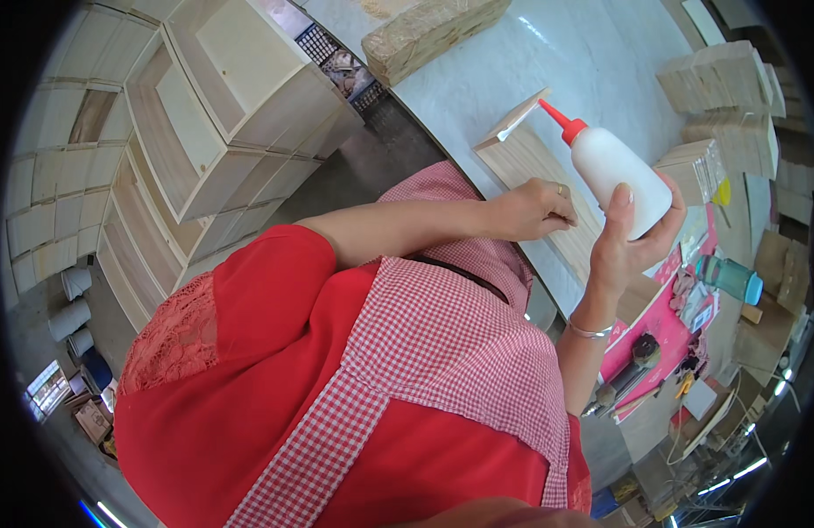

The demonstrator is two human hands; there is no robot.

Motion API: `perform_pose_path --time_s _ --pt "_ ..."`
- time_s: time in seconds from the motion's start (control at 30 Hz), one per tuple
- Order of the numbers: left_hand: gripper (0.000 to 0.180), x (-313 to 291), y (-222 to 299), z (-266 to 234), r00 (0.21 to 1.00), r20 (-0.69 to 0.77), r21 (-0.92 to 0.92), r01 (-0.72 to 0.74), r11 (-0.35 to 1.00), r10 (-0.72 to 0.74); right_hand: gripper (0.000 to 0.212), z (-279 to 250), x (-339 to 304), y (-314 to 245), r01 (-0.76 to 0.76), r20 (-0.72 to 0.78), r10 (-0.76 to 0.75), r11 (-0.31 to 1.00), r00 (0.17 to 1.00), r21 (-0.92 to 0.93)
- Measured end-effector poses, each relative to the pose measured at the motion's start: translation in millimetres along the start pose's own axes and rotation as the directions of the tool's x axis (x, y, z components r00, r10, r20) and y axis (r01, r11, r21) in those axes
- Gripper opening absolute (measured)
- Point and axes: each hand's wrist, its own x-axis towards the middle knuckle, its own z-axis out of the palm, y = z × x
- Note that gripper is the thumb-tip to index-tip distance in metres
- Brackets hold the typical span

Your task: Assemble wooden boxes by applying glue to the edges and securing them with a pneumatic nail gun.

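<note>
My right hand (pixel 634 233) is wrapped round a white glue bottle (pixel 614 172) with a red cap and a long red nozzle. The bottle is tilted, its nozzle tip at the upright end piece of a pale wooden frame (pixel 548 180) on the table. A white streak, like glue, shows along that end piece. My left hand (pixel 534 209) is closed, its fingers curled together over the near side of the wooden frame. Whatever those fingers may pinch is hidden.
A taped block (pixel 433 35) lies at the table's far side. Stacked wooden boxes (pixel 248 97) stand at the left. Bundled wood pieces (pixel 715 79) are on the right, nearer a pink sheet (pixel 640 339), a brush (pixel 644 348) and a teal bottle (pixel 728 279).
</note>
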Motion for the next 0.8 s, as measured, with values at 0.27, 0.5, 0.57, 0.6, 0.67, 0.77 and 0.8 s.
perform_pose_path --time_s 0.27,0.5,0.57,0.6,0.67,0.77,0.8 --pt "0.011 0.9 -0.9 -1.1 0.999 -0.015 -0.005 0.045 0.999 -0.045 0.041 6.5 11.1 4.6 -0.043 -0.036 0.044 0.999 0.998 0.030" --pt "0.024 -2.3 -14.5 7.8 1.000 0.023 -0.028 -0.015 1.000 0.016 0.050 -10.4 -4.3 -21.3 -0.225 0.136 0.208 0.966 0.969 0.130" --pt "0.040 -1.1 -3.9 8.4 0.972 0.141 0.325 -0.224 0.919 0.187 0.051 -24.0 -9.7 -17.7 -0.231 0.086 0.222 0.967 0.971 0.110" --pt "0.050 -1.2 1.7 10.0 0.940 0.222 0.466 -0.336 0.819 0.259 0.053 -34.0 -13.3 -14.6 -0.234 0.046 0.231 0.968 0.972 0.093" --pt "0.061 4.3 1.1 9.6 0.942 0.292 0.582 -0.314 0.750 0.168 0.054 -57.5 -20.9 -11.0 -0.254 -0.029 0.255 0.966 0.966 0.043" --pt "0.076 16.9 -6.3 5.0 0.933 0.358 0.768 -0.314 0.558 0.031 0.059 -98.2 -29.7 -2.8 -0.260 -0.263 0.324 0.933 0.909 0.251" --pt "0.076 21.5 -7.8 1.5 0.919 0.395 0.755 -0.329 0.568 0.007 0.059 -118.1 -36.0 0.2 -0.267 -0.298 0.328 0.937 0.897 0.227"
